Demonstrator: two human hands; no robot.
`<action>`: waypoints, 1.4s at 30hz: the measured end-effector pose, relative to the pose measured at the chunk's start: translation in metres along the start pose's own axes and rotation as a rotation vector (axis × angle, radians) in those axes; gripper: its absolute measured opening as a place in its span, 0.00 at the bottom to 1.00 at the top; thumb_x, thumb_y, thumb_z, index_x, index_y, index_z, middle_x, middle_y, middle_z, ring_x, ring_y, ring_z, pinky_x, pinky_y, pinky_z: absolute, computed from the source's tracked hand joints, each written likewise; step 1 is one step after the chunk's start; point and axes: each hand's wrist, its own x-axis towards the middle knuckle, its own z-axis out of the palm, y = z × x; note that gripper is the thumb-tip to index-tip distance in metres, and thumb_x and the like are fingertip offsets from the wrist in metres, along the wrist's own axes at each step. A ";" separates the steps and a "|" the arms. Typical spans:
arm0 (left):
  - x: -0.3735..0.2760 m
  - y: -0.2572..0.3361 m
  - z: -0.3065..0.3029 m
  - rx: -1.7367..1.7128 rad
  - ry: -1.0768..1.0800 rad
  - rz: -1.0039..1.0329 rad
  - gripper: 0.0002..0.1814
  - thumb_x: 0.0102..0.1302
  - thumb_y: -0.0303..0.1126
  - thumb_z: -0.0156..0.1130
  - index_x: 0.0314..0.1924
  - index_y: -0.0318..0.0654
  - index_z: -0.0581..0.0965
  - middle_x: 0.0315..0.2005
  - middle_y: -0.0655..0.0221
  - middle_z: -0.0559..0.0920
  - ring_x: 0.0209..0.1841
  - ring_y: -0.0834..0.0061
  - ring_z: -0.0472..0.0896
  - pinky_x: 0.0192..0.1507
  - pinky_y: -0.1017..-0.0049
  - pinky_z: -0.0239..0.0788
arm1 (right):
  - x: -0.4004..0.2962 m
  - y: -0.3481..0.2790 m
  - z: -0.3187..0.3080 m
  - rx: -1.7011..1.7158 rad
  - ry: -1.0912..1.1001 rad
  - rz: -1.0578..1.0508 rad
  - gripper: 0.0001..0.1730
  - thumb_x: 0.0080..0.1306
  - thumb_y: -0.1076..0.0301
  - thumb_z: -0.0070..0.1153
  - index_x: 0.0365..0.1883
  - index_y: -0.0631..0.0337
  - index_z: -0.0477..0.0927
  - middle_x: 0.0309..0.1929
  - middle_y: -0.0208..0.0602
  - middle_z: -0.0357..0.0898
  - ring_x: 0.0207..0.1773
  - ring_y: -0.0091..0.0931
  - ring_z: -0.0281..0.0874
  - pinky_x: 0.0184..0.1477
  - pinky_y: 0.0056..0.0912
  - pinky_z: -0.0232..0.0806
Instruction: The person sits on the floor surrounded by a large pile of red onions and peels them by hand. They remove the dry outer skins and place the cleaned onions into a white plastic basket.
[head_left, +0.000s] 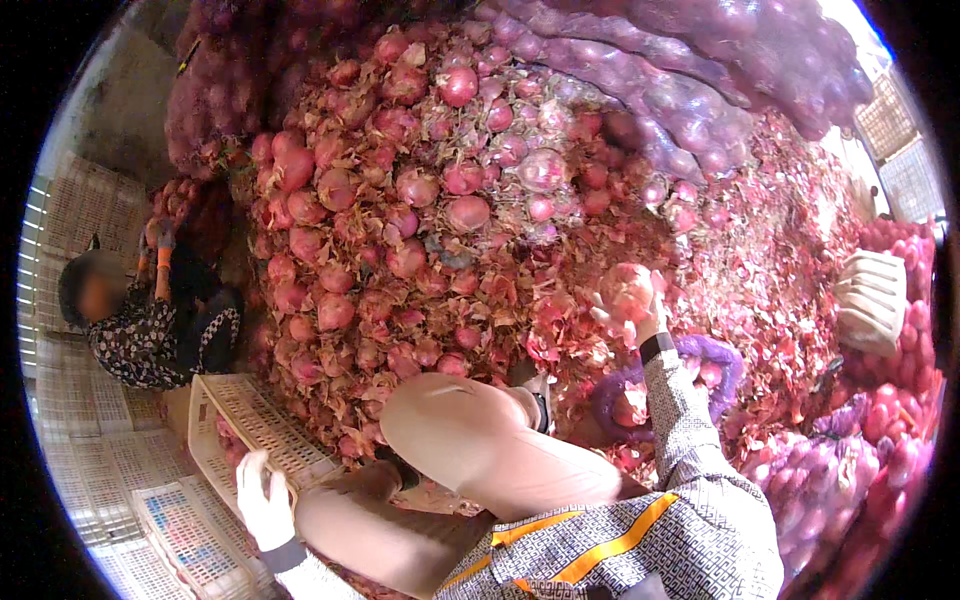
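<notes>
My right hand (646, 304), with a dark band at the wrist, holds a large red onion (626, 289) above the loose skins. Below it, a purple mesh bag (726, 367) lies with its mouth spread, a few onions inside, partly hidden by my forearm. My left hand (262, 499), pale as if gloved, is beside the near end of a cream plastic crate (259, 427), fingers apart; no onion shows in it. Reddish onions lie inside this crate. A big heap of red onions (405, 259) with dry skins spreads before my knees.
Another person (135, 322) crouches at the left, handling onions. Full mesh sacks (637, 67) lie at the top; more filled bags (817, 480) stand at the right. A pale slotted basket (871, 300) rests on bags at the right. Stacked plastic crates (187, 525) stand at lower left.
</notes>
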 end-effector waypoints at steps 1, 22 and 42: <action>0.007 0.022 0.003 -0.075 0.033 0.020 0.18 0.64 0.23 0.61 0.55 0.33 0.79 0.55 0.54 0.80 0.58 0.55 0.79 0.61 0.63 0.72 | -0.006 0.000 0.011 0.200 0.020 0.015 0.42 0.73 0.30 0.46 0.71 0.55 0.71 0.65 0.50 0.77 0.62 0.49 0.78 0.63 0.61 0.72; -0.052 0.122 0.069 -1.958 -0.153 -0.150 0.37 0.66 0.40 0.72 0.71 0.43 0.66 0.68 0.58 0.71 0.69 0.55 0.73 0.67 0.51 0.71 | -0.174 0.158 0.377 -0.835 -0.934 0.184 0.41 0.58 0.88 0.47 0.72 0.58 0.65 0.54 0.35 0.81 0.53 0.28 0.81 0.56 0.30 0.73; -0.210 -0.094 0.023 -2.362 0.732 -0.816 0.36 0.64 0.56 0.65 0.61 0.37 0.71 0.45 0.57 0.79 0.40 0.68 0.81 0.35 0.69 0.80 | -0.167 0.151 0.369 -0.946 -0.472 0.226 0.11 0.64 0.80 0.47 0.41 0.65 0.79 0.27 0.29 0.76 0.19 0.13 0.57 0.19 0.19 0.48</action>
